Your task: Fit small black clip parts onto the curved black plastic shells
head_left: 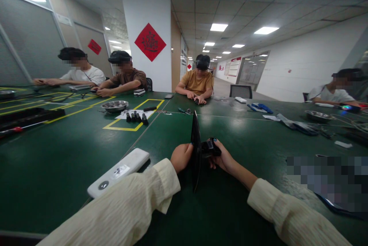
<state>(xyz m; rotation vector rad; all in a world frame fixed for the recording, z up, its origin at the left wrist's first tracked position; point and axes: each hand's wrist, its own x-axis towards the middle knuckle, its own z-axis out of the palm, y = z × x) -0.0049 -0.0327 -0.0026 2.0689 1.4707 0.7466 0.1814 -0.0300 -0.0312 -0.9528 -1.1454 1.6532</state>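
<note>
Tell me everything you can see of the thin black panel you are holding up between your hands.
The thin black flat panel is seen edge-on, so it reads as a narrow dark blade, pointed at the top and bottom. It looks smooth and slightly glossy, probably plastic. It stands upright above the green table, near its front edge. The left hand grips it from the left. The right hand presses a small black part against its right face. Its faces are hidden.
</note>
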